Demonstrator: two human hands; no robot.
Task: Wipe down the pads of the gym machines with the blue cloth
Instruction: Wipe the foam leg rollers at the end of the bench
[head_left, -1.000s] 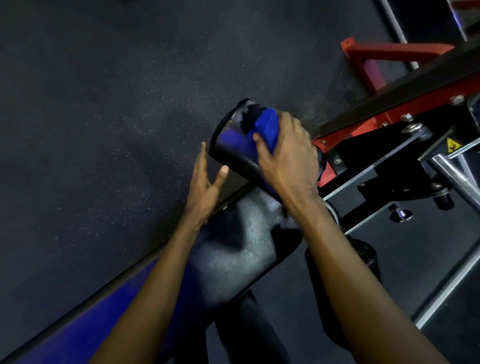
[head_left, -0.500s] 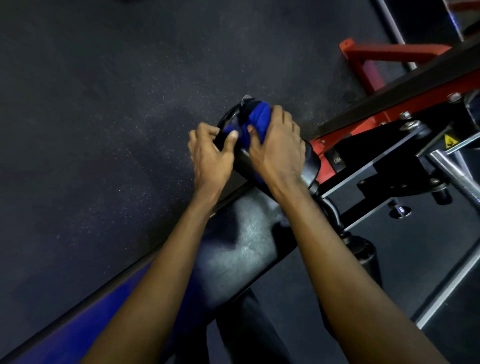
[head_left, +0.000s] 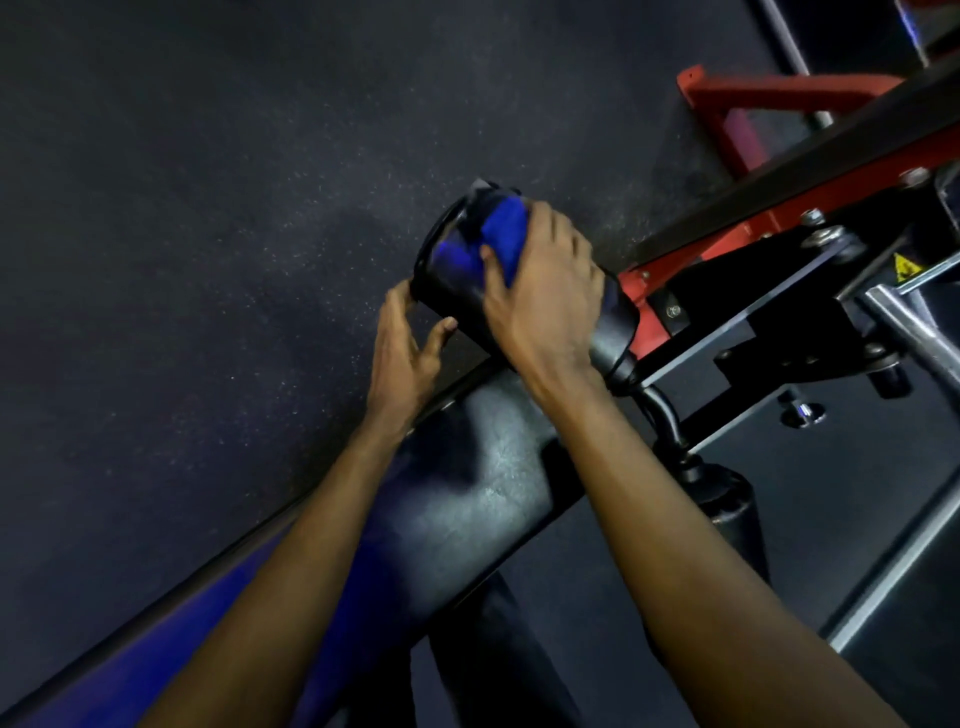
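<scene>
Black speckled rubber floor (head_left: 208, 260) fills left of dim room; red machine frame (head_left: 779, 93) upper right. Blue cloth (head_left: 506, 234) atop roller pad (head_left: 447, 280) (near its free end), right hand (head_left: 545, 306) fingers curled over it. Left hand (head_left: 402, 358) fingers loosely spread, touching pad's lower edge.

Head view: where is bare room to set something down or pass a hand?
Free: black flat bench pad between the forearms; dark speckled floor left of the black cylindrical roller pad. Crowded around that roller: left hand, right hand, blue cloth; red steel frame beyond.
</scene>
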